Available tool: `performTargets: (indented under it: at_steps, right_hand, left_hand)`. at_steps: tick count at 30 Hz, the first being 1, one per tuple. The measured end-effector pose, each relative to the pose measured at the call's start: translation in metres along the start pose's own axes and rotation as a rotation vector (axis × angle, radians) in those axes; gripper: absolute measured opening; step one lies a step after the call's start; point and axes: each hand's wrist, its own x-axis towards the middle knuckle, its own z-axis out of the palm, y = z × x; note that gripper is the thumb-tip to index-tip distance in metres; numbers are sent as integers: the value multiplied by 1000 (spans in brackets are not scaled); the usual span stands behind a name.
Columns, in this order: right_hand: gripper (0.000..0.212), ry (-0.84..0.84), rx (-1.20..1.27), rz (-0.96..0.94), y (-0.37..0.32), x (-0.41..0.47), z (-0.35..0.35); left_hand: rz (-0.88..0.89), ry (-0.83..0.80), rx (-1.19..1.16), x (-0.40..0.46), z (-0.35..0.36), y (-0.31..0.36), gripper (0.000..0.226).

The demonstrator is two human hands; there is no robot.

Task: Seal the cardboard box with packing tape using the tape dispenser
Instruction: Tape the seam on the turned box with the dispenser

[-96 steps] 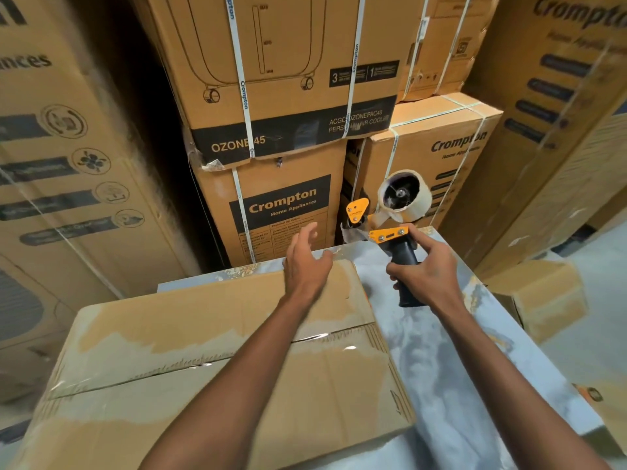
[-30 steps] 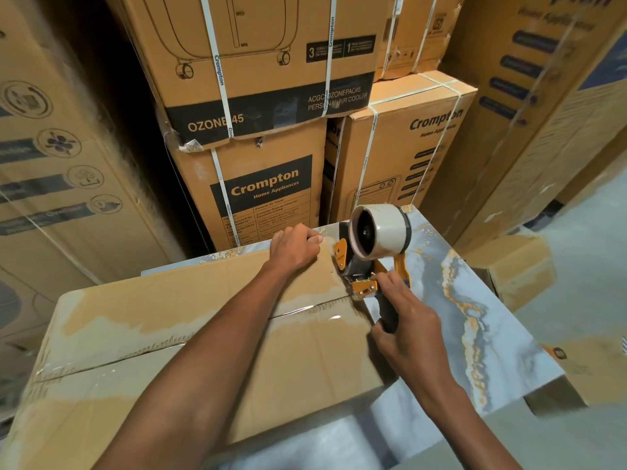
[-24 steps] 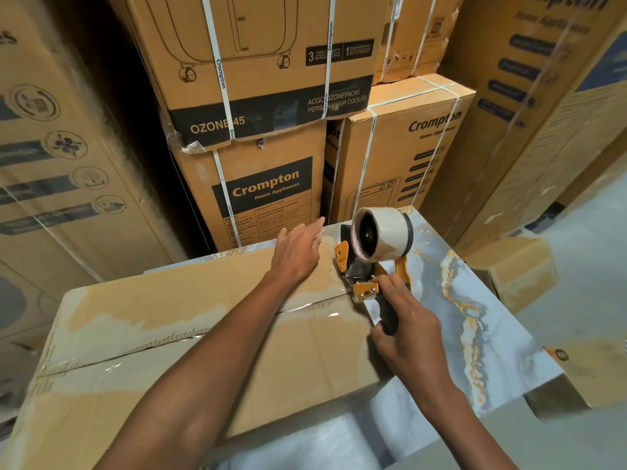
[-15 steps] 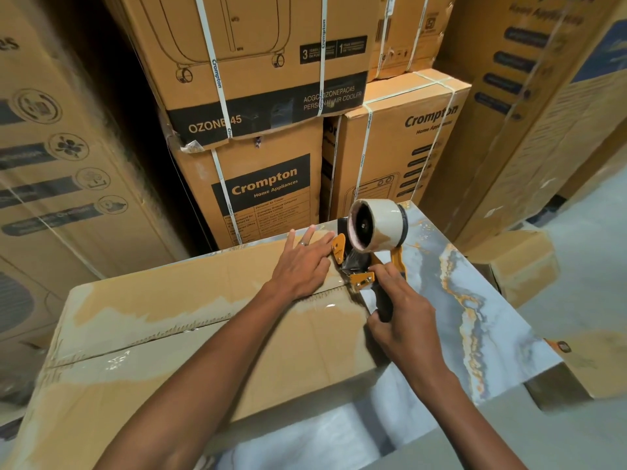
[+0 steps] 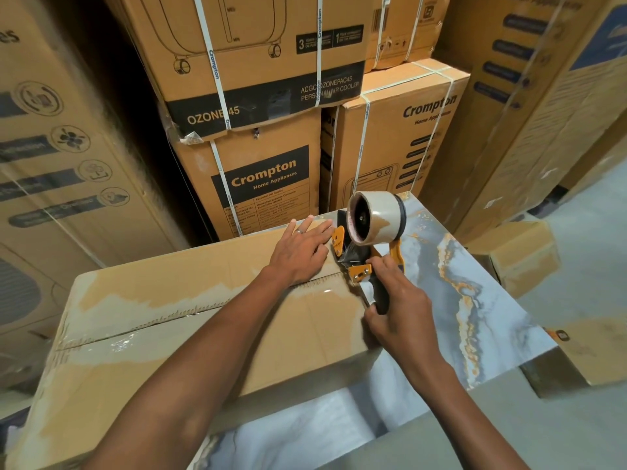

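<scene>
Left hand [image 5: 302,252] lies flat on the cardboard box [image 5: 190,320], right hand [image 5: 397,300] beside it gripping the tape dispenser [image 5: 369,239].

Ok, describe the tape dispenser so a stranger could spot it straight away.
Start at the marbled blue-grey table and the taped brown cardboard box lying on it. At that box's far right end, the right hand grips a black-handled orange tape dispenser. It alone carries a fat roll of tape.

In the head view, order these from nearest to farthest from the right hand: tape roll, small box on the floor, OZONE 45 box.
From the right hand:
1. Tape roll, just above it on the dispenser.
2. Small box, on the floor to the right.
3. OZONE 45 box, high in the stack behind.
</scene>
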Motion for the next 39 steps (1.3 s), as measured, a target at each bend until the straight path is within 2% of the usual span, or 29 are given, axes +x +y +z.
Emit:
performTargets:
  at_steps: [10,14,20,25,30,39]
  right_hand:
    - [78,12,9,16,1,-19,-6]
    - [81,64,50,41,0,-37,-10]
    - [71,21,58,21,7,-60,-19]
    - [71,29,31,20,5,-67,-22]
    - [74,17,25,11,7,-64,-23]
    - [80,-4,-10,-22,6,-63,-22]
  left_hand:
    - [-14,-28,14,-2,-3,4,65]
    - [-22,-31,30,-3,-4,5,64]
    - [-27,-36,57,-5,-6,8,66]
    - [-46,-71,52,-5,-4,12,65]
    - [47,-51,-87,-45,8,27,66]
    - [24,-67,22,-70,15,42,65]
